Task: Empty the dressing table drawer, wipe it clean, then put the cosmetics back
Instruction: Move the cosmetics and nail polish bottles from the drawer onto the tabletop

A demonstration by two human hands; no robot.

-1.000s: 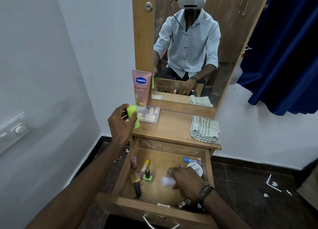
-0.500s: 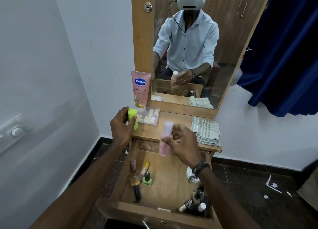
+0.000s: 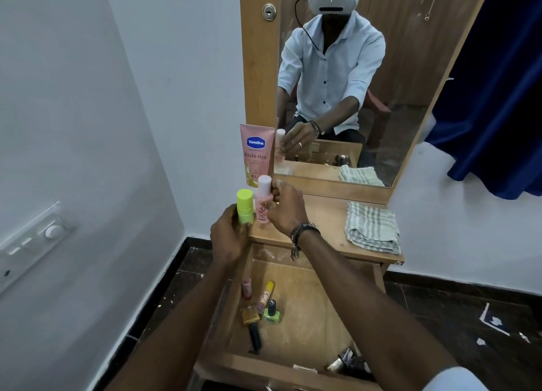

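Note:
My left hand [image 3: 230, 238] grips a lime-green bottle [image 3: 245, 206] upright at the left edge of the dressing table top [image 3: 325, 223]. Beside it my right hand [image 3: 287, 207] holds a pale pink bottle [image 3: 263, 202], upright over the tabletop just in front of a pink Vaseline tube [image 3: 256, 154]. Below, the wooden drawer [image 3: 305, 317] stands pulled out. It contains a green nail polish [image 3: 272, 313], a yellow tube [image 3: 266, 296], a pink lip tube [image 3: 247, 286], an amber bottle [image 3: 250, 314], a black pencil [image 3: 254, 336] and several small items in its near right corner [image 3: 347, 361].
A folded striped cloth [image 3: 372, 227] lies on the right of the tabletop. The mirror [image 3: 352, 82] rises behind it. A white wall with a switch plate [image 3: 32, 244] is at left, a blue curtain [image 3: 498, 91] at right, and paper scraps [image 3: 494, 321] lie on the dark floor.
My right hand lifted the pink bottle out of the drawer and carried it up and left to the tabletop beside the green bottle. My left hand stayed at the table's left edge.

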